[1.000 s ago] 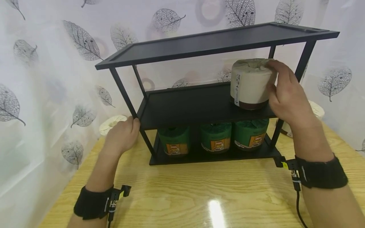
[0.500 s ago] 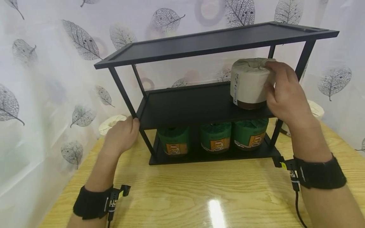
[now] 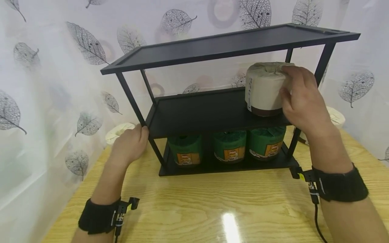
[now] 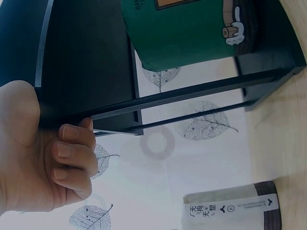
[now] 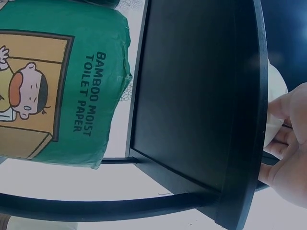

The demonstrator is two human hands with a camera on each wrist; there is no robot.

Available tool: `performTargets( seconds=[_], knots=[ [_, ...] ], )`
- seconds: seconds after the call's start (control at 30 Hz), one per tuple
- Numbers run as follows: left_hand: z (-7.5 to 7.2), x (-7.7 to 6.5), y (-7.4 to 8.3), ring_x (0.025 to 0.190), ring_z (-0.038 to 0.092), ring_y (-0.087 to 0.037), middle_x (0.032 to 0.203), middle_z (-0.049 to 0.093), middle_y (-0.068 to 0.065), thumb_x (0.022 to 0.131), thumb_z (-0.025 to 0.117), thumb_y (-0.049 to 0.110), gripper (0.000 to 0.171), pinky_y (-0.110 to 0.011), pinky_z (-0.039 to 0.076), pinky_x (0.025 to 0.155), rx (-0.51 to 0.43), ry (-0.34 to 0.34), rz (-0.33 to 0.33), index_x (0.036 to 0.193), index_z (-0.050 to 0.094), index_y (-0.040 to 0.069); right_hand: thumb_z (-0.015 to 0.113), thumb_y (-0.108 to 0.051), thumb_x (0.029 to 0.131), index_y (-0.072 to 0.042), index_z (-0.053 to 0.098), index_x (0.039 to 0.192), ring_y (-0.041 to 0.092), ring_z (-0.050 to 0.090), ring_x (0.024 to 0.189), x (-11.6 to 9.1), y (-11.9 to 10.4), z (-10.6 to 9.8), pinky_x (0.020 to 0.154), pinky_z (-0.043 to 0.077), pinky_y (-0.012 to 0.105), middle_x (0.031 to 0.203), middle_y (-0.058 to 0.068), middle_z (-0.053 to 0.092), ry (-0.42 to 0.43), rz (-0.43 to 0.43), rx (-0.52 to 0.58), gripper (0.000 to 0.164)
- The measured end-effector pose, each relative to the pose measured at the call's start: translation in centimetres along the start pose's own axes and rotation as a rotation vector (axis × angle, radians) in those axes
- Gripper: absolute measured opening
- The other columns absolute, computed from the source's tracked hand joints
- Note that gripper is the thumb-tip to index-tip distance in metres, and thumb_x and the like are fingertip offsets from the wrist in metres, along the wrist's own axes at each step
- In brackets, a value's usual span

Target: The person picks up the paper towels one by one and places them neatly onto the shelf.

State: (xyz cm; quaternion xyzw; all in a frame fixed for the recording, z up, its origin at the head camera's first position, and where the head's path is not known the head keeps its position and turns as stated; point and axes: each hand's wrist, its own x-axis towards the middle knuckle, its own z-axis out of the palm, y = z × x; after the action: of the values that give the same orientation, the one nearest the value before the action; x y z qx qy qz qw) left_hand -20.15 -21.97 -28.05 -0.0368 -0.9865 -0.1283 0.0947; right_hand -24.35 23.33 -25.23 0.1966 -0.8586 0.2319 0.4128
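A cream-wrapped toilet paper roll (image 3: 262, 89) with a brown base band stands upright at the right end of the black rack's middle shelf (image 3: 206, 109). My right hand (image 3: 305, 98) grips its right side, fingers over the top edge and thumb at the front. In the right wrist view the shelf hides most of this cream roll (image 5: 276, 91). My left hand (image 3: 130, 141) holds the rack's left front post at middle-shelf height. The left wrist view shows that hand's curled fingers (image 4: 72, 155) at the shelf corner. Several green-wrapped toilet paper rolls (image 3: 232, 146) stand on the bottom shelf.
The rack's top shelf (image 3: 243, 42) overhangs the cream roll. Another cream roll (image 3: 117, 131) stands behind my left hand, and one more (image 3: 335, 116) is partly hidden behind my right wrist. The wooden table (image 3: 194, 199) reaches forward of the rack, with a leaf-patterned curtain behind.
My right hand has shifted slightly left around the cream roll, and the roll's printed strip has turned a little leftward. My left hand stays on the post.
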Motion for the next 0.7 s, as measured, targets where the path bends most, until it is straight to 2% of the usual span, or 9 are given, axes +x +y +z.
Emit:
performTargets(
  seconds=[0.27,0.7],
  knots=[
    [0.04,0.01,-0.1,0.095,0.064,-0.052,0.099,0.063,-0.034,0.106,0.011,0.037,0.064,-0.063,0.049,0.078,-0.001,-0.001,0.002,0.11,0.056,-0.007,0.042,-0.005,0.098,0.0,0.04,0.143,0.045,0.035,0.139,-0.01,0.01,0.16,0.117,0.029,0.053,0.145,0.03,0.04,0.016,-0.023,-0.011,0.045],
    [0.04,-0.09,-0.06,0.094,0.065,-0.051,0.099,0.063,-0.032,0.106,0.012,0.038,0.063,-0.062,0.05,0.077,-0.004,0.007,-0.004,0.107,0.057,-0.005,0.043,-0.001,0.095,0.004,0.045,0.137,0.049,0.039,0.133,-0.04,0.04,0.48,0.114,0.031,0.054,0.139,0.031,0.045,0.081,-0.124,-0.029,0.043]
  ],
)
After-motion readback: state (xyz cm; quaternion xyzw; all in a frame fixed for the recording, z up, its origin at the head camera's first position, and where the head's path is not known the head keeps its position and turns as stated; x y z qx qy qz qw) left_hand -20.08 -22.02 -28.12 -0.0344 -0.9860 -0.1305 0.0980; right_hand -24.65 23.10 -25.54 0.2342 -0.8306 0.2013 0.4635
